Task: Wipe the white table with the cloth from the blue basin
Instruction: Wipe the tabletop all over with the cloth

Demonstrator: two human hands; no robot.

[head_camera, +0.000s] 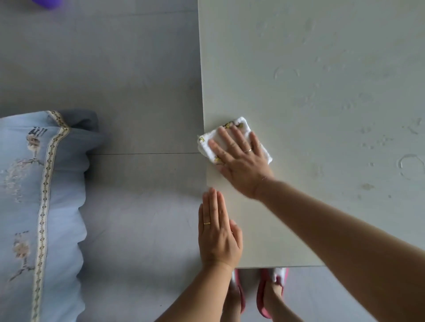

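Observation:
A folded white cloth (208, 142) with small yellow prints lies at the left edge of the white table (322, 92), one corner hanging just past the edge. My right hand (241, 165) presses flat on top of the cloth, fingers spread. My left hand (218, 232) rests flat along the table's left edge nearer to me, fingers together, holding nothing. Dried ring marks and smudges cover the tabletop to the right. The blue basin is not in view.
Grey tiled floor (115, 80) lies left of the table. A light blue embroidered cushion (34, 206) fills the lower left. Something purple (47, 2) peeks in at the top left. My feet in pink slippers (271, 296) stand below the table's near edge.

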